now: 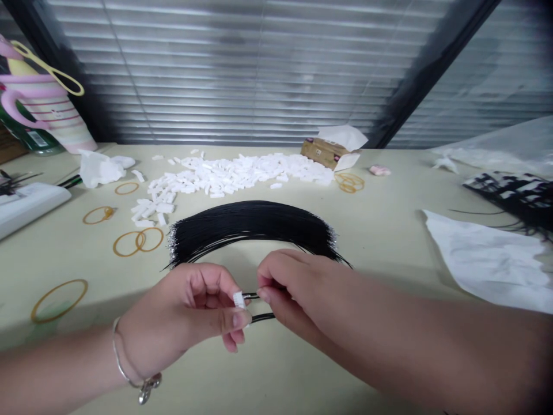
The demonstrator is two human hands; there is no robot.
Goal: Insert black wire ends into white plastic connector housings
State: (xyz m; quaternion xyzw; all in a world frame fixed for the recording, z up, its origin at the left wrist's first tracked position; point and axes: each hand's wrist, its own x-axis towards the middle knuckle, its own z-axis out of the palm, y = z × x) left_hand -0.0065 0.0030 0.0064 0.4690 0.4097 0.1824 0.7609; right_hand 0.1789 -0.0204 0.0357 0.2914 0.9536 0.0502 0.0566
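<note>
Head view shows pale blinds [242, 75] rising beyond a greenish-beige desk [380, 230], where an arched bundle of black wires [250, 222], silvery at both ends, lies across the middle. Clear plastic [510, 141] is spread far to the right of the bundle and beyond it. A heap of small white pieces [233, 173] stretches just behind the bundle, with stragglers by its left end. Well to its right lie a crinkled white sheet [484, 259] and, beyond that, a dark wire batch [514, 199] with white parts among the strands.

Two bare hands work in front of the bundle. The left hand [199, 311] grasps a small connector between thumb and fingers, a silvery bracelet [120, 357] around its wrist. The right hand [294, 288] pinches short black leads between thumb and forefinger.

Far left of the bundle and behind it, a striped pink-handled cup [56, 109] stands against a green bottle [38, 138]; a white case [30, 204] sits nearer. A brown tissue packet [322, 153] is behind the bundle's right end, and crumpled tissue [99, 169] beyond its left end. Two overlapping rubber bands [162, 237] lie just left of the bundle. A pinkish lump [379, 170] rests behind it, to the right.

Smallest, in front of the bundle, are the white connector [239, 299] and the black leads [261, 317], reaching its right side in two groups; whether they are seated, I cannot tell.
</note>
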